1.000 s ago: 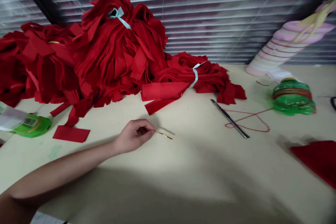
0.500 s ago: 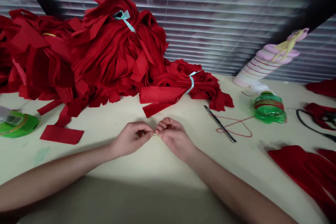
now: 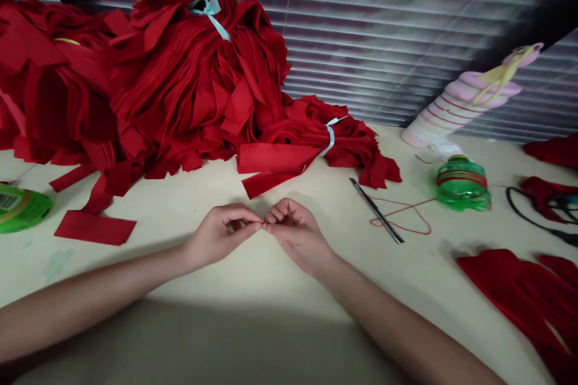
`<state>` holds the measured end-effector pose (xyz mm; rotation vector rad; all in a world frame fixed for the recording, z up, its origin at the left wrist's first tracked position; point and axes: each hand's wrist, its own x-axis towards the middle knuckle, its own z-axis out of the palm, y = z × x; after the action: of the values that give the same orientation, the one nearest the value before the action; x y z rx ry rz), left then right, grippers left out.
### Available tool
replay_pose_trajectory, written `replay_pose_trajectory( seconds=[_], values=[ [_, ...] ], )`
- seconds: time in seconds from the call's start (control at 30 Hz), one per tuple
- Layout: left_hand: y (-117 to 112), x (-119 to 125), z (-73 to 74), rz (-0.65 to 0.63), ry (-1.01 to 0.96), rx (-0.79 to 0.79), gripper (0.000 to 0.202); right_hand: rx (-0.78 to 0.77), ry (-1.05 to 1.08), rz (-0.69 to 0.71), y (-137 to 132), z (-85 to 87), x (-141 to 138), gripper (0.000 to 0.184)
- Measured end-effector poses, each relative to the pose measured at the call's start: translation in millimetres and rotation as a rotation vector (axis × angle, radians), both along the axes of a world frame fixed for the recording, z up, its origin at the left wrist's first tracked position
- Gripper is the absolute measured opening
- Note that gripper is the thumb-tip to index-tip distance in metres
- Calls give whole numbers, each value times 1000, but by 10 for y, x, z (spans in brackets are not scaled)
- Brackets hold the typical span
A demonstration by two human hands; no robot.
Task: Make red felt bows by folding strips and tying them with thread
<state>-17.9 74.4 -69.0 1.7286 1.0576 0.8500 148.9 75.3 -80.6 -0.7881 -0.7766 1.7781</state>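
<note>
My left hand and my right hand meet fingertip to fingertip over the middle of the pale table. Thumb and forefinger of each are pinched closed; whatever sits between them is too small to make out. The other fingers of my right hand curl inward. Behind the hands lies a bundle of red fabric strips tied with a light blue ribbon. To the right, a dark slim pen-like tool rests across a loose red thread.
Large heaps of red fabric strips fill the back left, with one flat red piece in front. Green plastic bottle parts stand on both sides. A pinkish-white wrapped cylinder leans by the blinds. More red fabric lies right.
My hands stay pinched together at nearly the same spot. The small pale bit visible between the fingertips earlier no longer shows clearly. The view has shifted slightly.
</note>
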Motion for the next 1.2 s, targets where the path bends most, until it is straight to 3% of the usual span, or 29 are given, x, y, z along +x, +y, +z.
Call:
replay_pose_trajectory(
  seconds=[0.3,0.57,0.8,1.0,1.1,1.2],
  values=[
    [19,1,37,13,-21,-16,13,206,-136,-89,-64,-16,-42,31],
    [3,-4,24,30,15,-37,13,259,-200,-90,-79,-64,-35,29],
    [4,-17,-31,8,1,-39,10,422,-484,-111,-152,-52,-47,21],
    [11,-1,-24,26,-15,-6,12,467,-578,-147,-183,-67,-43,19],
    [7,10,-21,46,-10,1,12,549,-736,-162,-176,15,43,15],
    [3,5,-21,47,5,24,11,740,-1062,-111,-166,154,174,19]
  ],
)
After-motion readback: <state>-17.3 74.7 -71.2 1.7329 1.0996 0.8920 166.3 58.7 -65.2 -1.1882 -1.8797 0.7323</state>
